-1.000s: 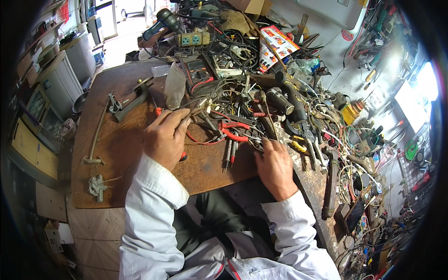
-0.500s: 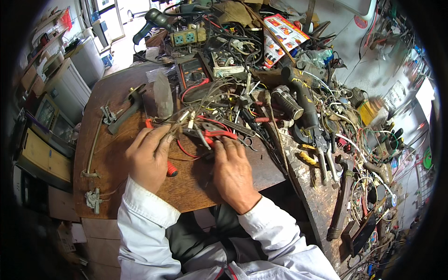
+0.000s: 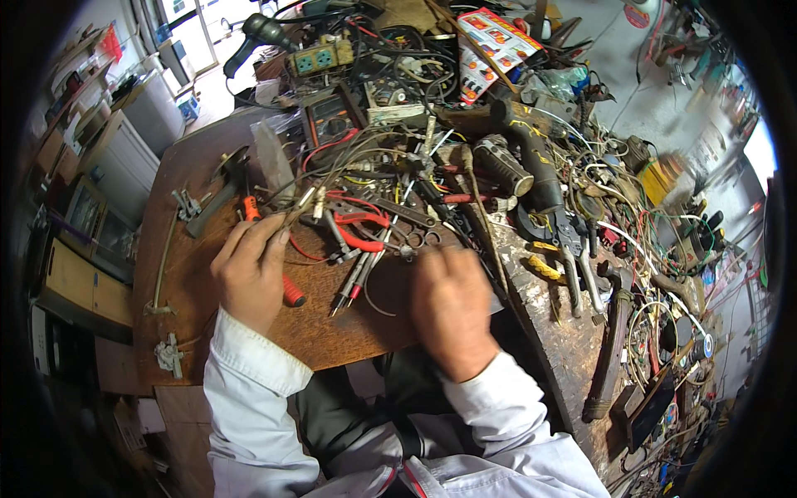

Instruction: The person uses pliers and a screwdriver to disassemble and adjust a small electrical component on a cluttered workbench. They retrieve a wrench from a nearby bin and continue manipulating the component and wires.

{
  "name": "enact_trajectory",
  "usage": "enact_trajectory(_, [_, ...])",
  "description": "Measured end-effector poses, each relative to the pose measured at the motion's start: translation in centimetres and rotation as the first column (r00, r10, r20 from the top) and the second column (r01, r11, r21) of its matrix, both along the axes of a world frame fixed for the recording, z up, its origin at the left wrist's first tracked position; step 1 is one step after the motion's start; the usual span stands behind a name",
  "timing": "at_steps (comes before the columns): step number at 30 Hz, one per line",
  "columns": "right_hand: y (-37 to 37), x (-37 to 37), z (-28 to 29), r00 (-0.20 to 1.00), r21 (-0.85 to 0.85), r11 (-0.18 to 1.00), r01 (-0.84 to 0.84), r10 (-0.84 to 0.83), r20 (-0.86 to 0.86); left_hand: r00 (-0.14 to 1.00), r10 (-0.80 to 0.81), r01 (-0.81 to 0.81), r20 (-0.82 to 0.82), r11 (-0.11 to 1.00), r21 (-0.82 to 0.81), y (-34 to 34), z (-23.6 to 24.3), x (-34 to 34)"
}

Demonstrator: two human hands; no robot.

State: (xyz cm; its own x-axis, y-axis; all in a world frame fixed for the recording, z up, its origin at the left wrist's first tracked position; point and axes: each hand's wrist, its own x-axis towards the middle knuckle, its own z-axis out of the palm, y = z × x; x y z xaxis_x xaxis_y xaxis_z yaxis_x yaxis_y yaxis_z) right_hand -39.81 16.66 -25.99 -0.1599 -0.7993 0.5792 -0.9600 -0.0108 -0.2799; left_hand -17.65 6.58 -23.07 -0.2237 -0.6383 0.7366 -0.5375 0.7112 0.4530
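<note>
My left hand [image 3: 251,270] is closed in a pinch at the end of thin brownish wires [image 3: 300,206], which run up into the tangle on the wooden table. Under that hand lie a red handle end [image 3: 292,290] and an orange-red handle [image 3: 251,207]. My right hand [image 3: 452,307] hovers by the table's front edge, smeared by motion, its fingers unclear. Left of it are red-handled pliers [image 3: 361,242], apart from the fingers. Several slim metal-tipped rods [image 3: 353,282] and a loose dark wire [image 3: 371,299] lie in front of the pliers. Ring-ended spanners [image 3: 423,238] sit just beyond my right hand.
Behind the pliers stands a multimeter [image 3: 332,124] amid heaped cables. A hammer [image 3: 228,187] lies at the table's left. On the right bench are a dark power tool [image 3: 535,162], grey-handled pliers [image 3: 573,274], a pipe wrench [image 3: 610,353] and piled wires.
My right hand has come off the red-handled pliers and moved right and nearer to me, uncovering the slim rods. My left hand keeps its pinch. The view has shifted slightly.
</note>
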Motion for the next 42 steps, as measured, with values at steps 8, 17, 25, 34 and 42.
enact_trajectory(8, [-3.8, -4.4, -0.4, 0.971, 0.153, 0.971, 0.181, -0.153, -0.182, 0.991, -0.123, 0.126, -0.057, 0.990, 0.056, 0.1, 0.2, -0.2])
enact_trajectory(17, [-7.5, -4.9, -0.5, 0.964, 0.138, 0.974, 0.179, -0.146, -0.222, 0.954, -0.256, 0.286, -0.156, 0.934, 0.213, 0.3, -0.4, -0.2])
enact_trajectory(25, [-6.5, -4.7, 0.7, 0.968, 0.197, 0.954, 0.228, -0.200, -0.153, 0.972, -0.199, 0.217, -0.124, 0.964, 0.151, -0.1, -0.3, -0.1])
enact_trajectory(34, [-1.7, -2.4, 5.0, 0.988, -0.090, 0.985, 0.147, -0.150, -0.026, 0.977, -0.180, 0.200, -0.116, 0.962, 0.188, 0.5, 0.4, -0.1])
enact_trajectory(42, [3.1, 0.8, 7.3, 0.329, -0.527, 0.845, -0.090, 0.524, 0.785, 0.989, -0.146, 0.146, -0.004, 0.988, 0.039, 0.0, -0.8, -0.6])
